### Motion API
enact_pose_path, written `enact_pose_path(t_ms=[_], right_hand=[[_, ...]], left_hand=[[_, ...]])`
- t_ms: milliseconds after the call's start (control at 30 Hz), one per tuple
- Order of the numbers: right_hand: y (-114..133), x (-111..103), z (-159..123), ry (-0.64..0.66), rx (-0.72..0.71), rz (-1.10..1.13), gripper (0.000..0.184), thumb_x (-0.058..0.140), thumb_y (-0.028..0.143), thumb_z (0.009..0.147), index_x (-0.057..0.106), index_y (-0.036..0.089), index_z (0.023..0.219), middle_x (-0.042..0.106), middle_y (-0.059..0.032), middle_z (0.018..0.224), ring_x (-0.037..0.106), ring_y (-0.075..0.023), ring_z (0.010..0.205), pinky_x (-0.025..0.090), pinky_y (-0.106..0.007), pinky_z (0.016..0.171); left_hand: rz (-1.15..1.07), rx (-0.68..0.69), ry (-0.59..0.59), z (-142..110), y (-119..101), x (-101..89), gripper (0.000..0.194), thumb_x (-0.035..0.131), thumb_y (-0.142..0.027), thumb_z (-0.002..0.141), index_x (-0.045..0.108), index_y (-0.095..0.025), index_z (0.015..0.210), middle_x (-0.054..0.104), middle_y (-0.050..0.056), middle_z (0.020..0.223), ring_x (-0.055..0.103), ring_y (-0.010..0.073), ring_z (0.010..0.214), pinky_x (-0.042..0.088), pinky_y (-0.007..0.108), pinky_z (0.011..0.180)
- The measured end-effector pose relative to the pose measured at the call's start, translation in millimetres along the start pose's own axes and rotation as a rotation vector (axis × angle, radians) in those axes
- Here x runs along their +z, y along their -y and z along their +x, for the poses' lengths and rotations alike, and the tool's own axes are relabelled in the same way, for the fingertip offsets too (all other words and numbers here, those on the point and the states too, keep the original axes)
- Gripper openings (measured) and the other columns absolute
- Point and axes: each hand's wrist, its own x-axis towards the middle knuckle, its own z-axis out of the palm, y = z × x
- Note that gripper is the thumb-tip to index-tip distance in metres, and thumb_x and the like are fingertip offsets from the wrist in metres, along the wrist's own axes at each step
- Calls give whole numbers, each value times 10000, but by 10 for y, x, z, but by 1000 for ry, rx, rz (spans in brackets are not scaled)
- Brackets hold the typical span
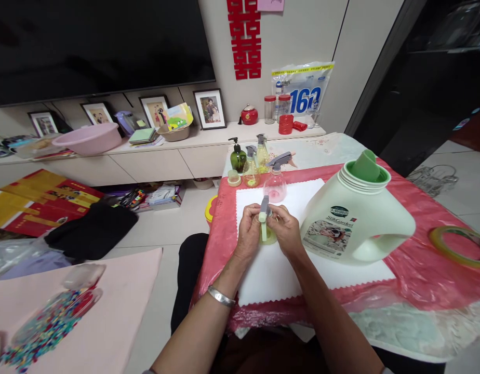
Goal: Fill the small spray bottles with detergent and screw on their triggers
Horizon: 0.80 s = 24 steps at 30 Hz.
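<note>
My left hand (248, 231) and my right hand (285, 228) both close their fingers around the grey and pale-green trigger head of a small spray bottle (268, 238). Its yellowish body stands on the white scalloped mat (255, 280), partly covered by my hands. Just beyond is a clear spray bottle (276, 187) with a grey trigger head. To the right of my right hand stands a big pale-green detergent jug (325, 218), a green cap (367, 167) set in its mouth.
Two spray bottles with yellowish liquid, a green pump bottle (238, 158) and a small capped jar (234, 179) stand at the table's back left. Yellow tape (438, 240) lies right on the red plastic sheet (415, 208). Behind runs a low cabinet (146, 163) with picture frames and jars.
</note>
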Motion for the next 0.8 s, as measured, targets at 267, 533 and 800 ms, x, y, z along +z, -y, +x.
enact_pose_path(t_ms=[267, 533, 800], right_hand=[[-58, 109, -10, -111, -5, 13, 371, 673, 389, 724, 691, 187, 1035, 444, 3, 850, 481, -142, 833, 412, -296, 865], [19, 28, -23, -6, 10, -22, 399, 661, 375, 763, 689, 183, 1112, 462, -10, 888, 497, -155, 887, 408, -298, 893], [71, -46, 25, 77, 4, -36, 395, 665, 439, 792, 735, 209, 1106, 433, -2, 820, 472, -141, 806, 402, -261, 757]], left_hand=[[-31, -21, 22, -13, -81, -3, 283, 713, -433, 834, 611, -226, 997, 658, 22, 970, 622, 186, 904, 498, 340, 866], [-13, -1, 29, 1, -87, -15, 277, 735, -447, 816, 627, -215, 921, 635, 21, 955, 611, 180, 909, 497, 324, 869], [-32, 11, 26, 0, -29, -12, 357, 720, -529, 813, 599, -220, 944, 644, 40, 1007, 629, 195, 941, 503, 350, 883]])
